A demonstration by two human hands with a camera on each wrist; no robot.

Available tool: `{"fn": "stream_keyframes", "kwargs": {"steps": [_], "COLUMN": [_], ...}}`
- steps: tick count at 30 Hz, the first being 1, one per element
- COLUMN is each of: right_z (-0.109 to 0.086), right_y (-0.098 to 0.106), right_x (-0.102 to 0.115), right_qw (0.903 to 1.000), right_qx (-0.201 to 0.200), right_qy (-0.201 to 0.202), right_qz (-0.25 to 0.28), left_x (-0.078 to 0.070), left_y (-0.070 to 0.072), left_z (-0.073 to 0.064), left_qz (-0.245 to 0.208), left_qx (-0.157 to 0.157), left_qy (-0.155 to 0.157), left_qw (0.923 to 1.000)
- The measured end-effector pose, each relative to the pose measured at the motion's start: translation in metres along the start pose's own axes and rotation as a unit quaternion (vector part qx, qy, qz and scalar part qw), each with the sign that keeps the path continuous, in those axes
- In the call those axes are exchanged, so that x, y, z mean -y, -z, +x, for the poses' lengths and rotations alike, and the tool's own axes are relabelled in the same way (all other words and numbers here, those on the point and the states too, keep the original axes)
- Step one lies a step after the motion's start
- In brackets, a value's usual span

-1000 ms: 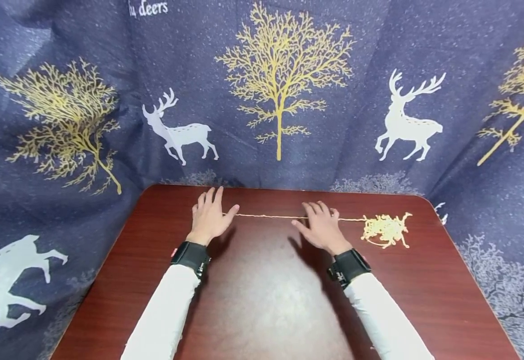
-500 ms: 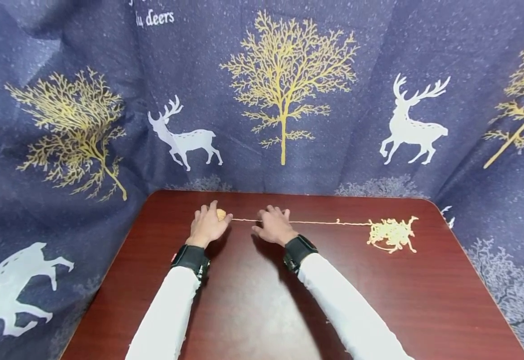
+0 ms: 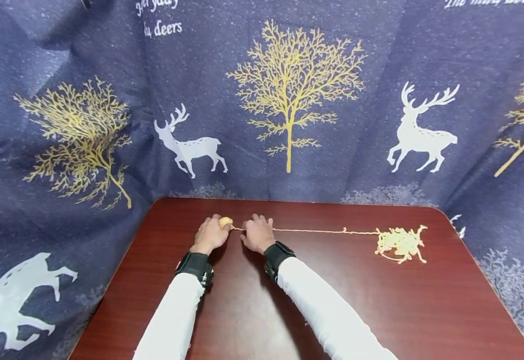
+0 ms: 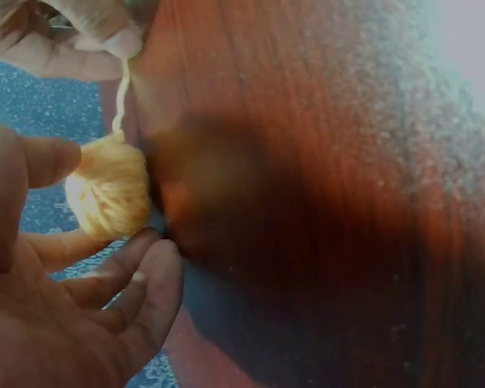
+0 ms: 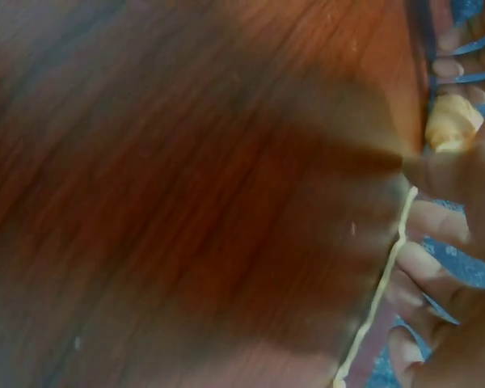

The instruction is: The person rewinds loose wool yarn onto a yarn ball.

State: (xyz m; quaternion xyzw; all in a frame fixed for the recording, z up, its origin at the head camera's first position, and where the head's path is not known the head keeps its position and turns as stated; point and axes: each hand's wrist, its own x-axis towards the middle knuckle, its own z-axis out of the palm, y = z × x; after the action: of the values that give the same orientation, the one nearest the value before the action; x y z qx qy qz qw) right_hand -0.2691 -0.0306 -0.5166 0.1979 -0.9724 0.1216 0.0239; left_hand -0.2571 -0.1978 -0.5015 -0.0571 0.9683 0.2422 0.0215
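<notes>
A small ball of pale yellow yarn (image 3: 225, 221) is held between the thumb and fingers of my left hand (image 3: 210, 235), near the far side of the table. In the left wrist view the wound ball (image 4: 111, 187) shows clearly, with the thumb against one side and fingers behind and below. From it a short strand (image 4: 121, 101) runs to my right hand (image 4: 65, 36), where thumb and finger pinch it. The head view has my right hand (image 3: 259, 235) just right of the ball. Beyond it, the yarn strand (image 3: 311, 231) stretches nearly straight to the right.
A loose tangled heap of the same yarn (image 3: 400, 242) lies on the right part of the brown table (image 3: 334, 300). Behind the table hangs a dark blue cloth (image 3: 252, 185) printed with trees and deer.
My right hand has moved left along the strand to close beside the left hand. The left hand has turned, and the yarn ball has come into view. The heap stays on the right.
</notes>
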Motion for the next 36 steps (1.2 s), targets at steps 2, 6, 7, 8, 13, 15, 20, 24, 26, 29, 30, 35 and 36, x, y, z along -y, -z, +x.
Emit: {"fn": "stream_keyframes", "kwargs": {"steps": [2, 6, 7, 8, 13, 15, 20, 24, 26, 29, 30, 35, 36], "right_z": [0.0, 0.001, 0.0, 0.0, -0.003, -0.007, -0.027, -0.046, -0.055, -0.068, -0.072, -0.087, -0.088], "right_y": [-0.004, -0.008, -0.007, -0.007, 0.0, 0.005, 0.026, 0.046, 0.056, 0.068, 0.07, 0.079, 0.08], "right_x": [0.0, 0.001, 0.001, 0.001, -0.007, -0.018, -0.051, -0.069, -0.072, -0.075, -0.077, -0.088, -0.091], "right_qw": [0.9997, 0.9988, 0.999, 0.9993, 0.9997, 0.9981, 0.972, 0.9556, 0.9541, 0.9505, 0.948, 0.9348, 0.9334], "right_qx": [-0.024, -0.047, -0.042, -0.035, 0.004, 0.001, -0.035, -0.053, -0.059, -0.061, -0.062, -0.071, -0.076], "right_qy": [-0.006, -0.013, -0.012, -0.009, 0.021, 0.021, 0.002, 0.01, 0.018, 0.026, 0.026, 0.007, 0.003], "right_qz": [0.003, 0.005, 0.003, 0.0, 0.013, 0.058, 0.232, 0.29, 0.293, 0.303, 0.311, 0.348, 0.351], "left_x": [0.002, 0.002, 0.002, 0.002, 0.0, -0.004, -0.022, -0.036, -0.042, -0.049, -0.051, -0.064, -0.067], "left_y": [-0.003, -0.007, -0.007, -0.008, -0.009, -0.007, 0.003, 0.009, 0.01, 0.008, 0.006, 0.004, 0.005], "left_z": [0.0, 0.002, 0.002, 0.002, 0.001, 0.001, 0.001, -0.001, -0.003, -0.006, -0.007, -0.013, -0.014], "left_qz": [0.002, -0.007, -0.013, -0.019, -0.092, -0.147, -0.392, -0.536, -0.557, -0.576, -0.584, -0.628, -0.634], "left_qx": [0.002, -0.003, -0.003, -0.004, -0.01, -0.02, -0.011, 0.01, 0.01, 0.014, 0.018, 0.047, 0.054], "left_qy": [-0.006, -0.014, -0.014, -0.015, -0.017, -0.017, -0.015, -0.004, 0.003, 0.017, 0.021, 0.034, 0.034], "left_qw": [1.0, 0.9999, 0.9998, 0.9997, 0.9956, 0.9889, 0.92, 0.8444, 0.8308, 0.8172, 0.8113, 0.7759, 0.7705]}}
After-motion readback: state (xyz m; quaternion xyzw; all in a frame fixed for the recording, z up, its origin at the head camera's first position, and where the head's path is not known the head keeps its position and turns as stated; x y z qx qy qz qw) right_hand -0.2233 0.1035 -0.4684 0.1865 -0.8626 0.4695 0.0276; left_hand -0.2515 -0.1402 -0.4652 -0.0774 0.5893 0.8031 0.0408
